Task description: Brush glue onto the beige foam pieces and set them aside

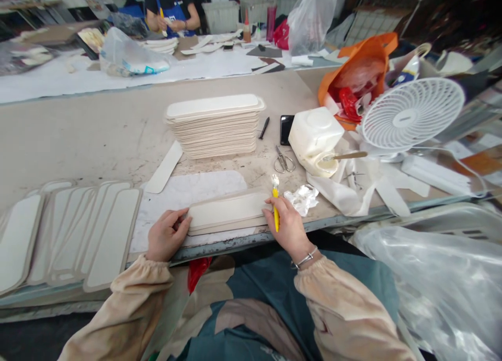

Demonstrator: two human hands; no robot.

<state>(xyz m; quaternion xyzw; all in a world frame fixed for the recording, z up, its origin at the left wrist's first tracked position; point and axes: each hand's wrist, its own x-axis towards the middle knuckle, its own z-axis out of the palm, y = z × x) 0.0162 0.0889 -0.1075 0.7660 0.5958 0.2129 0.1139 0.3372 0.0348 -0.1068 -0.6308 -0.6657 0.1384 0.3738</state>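
Observation:
Long off-white panels with rounded corners (pixel 231 210) lie in a small layered pile at the table's front edge. My left hand (pixel 168 234) pinches the pile's left end between thumb and fingers. At the right end, my right hand (pixel 288 225) grips a yellow-handled brush (pixel 276 207), its bristles coated white and pointing away from me. Fingertips of that hand also touch the panels. Under the pile spreads a whitish sheet (pixel 188 188). A crumpled white wad (pixel 301 199) lies just right of the brush.
Behind stands a tall panel stack (pixel 219 128); more panels (pixel 113 235) overlap at left. A loose strip (pixel 164 167), scissors (pixel 284 161), black pen-like tool (pixel 264 128), phone (pixel 286 128), white jug (pixel 316 136) with a stick, and fan (pixel 411 115) surround the work. A co-worker (pixel 171 11) is opposite.

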